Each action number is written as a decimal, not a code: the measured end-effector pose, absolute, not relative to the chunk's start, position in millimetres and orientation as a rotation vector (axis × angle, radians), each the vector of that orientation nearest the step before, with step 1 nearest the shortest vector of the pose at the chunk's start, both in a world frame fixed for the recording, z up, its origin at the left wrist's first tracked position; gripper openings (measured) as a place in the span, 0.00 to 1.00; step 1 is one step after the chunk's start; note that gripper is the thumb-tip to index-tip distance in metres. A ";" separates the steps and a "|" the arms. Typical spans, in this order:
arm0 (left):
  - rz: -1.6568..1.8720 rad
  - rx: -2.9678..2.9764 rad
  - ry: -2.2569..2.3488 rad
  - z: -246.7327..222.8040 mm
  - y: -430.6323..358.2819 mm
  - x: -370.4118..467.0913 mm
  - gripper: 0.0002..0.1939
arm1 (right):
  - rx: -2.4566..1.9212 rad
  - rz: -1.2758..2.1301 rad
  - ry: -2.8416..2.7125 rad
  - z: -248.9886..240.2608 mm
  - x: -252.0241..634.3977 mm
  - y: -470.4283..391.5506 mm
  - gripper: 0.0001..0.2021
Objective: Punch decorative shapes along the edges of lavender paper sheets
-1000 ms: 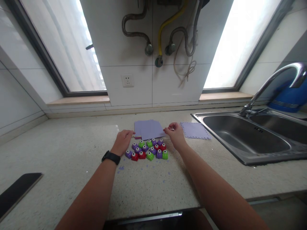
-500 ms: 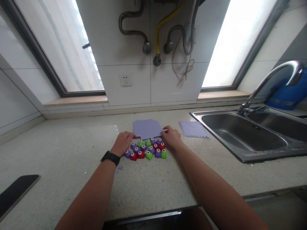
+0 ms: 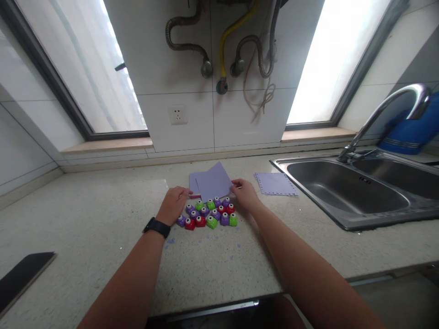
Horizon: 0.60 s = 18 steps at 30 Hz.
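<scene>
My right hand (image 3: pixel 245 194) pinches the right corner of a purple paper sheet (image 3: pixel 214 183), which lies turned at an angle over a stack of purple paper (image 3: pixel 193 180). At the stack's lower left corner, my left hand (image 3: pixel 174 202) holds the edge with curled fingers; a black watch is on that wrist. Multicoloured edges (image 3: pixel 195 196) show below that corner. Between my hands and nearer to me, several small craft punches stand in a cluster: purple (image 3: pixel 224 219), green (image 3: pixel 211 222) and red (image 3: pixel 190 224).
Purple sheets with notched edges (image 3: pixel 276 183) lie right of my right hand. Further right is a steel sink (image 3: pixel 350 187) with a tap (image 3: pixel 384 107). Tiny purple paper bits (image 3: pixel 170 242) dot the counter. A dark flat object (image 3: pixel 25 278) lies at the left.
The purple sheet in my right hand has come away from the stack's alignment and turned, its far corner now pointing up and back. My left hand has stayed at the stack's corner.
</scene>
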<state>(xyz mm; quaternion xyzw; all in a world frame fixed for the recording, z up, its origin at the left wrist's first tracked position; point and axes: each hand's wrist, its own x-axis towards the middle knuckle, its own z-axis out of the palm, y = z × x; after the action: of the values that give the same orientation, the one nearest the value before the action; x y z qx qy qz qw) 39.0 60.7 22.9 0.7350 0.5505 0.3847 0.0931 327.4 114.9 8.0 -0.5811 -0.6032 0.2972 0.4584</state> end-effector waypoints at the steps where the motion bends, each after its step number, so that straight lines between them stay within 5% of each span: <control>1: 1.145 2.183 1.636 22.3 61.0 38.8 0.22 | -1.396 0.778 -1.449 8.3 327.4 115.2 0.10; 18: 1.243 2.045 1.219 49.5 0.0 110.1 0.14 | -0.623 1.292 -0.940 47.8 303.3 77.2 0.16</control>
<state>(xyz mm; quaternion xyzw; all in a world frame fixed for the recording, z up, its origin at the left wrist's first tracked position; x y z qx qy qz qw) 110.1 0.0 49.5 0.7417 0.4421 0.4510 0.2259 303.3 77.2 47.8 -0.2746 -0.4145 0.5698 0.6543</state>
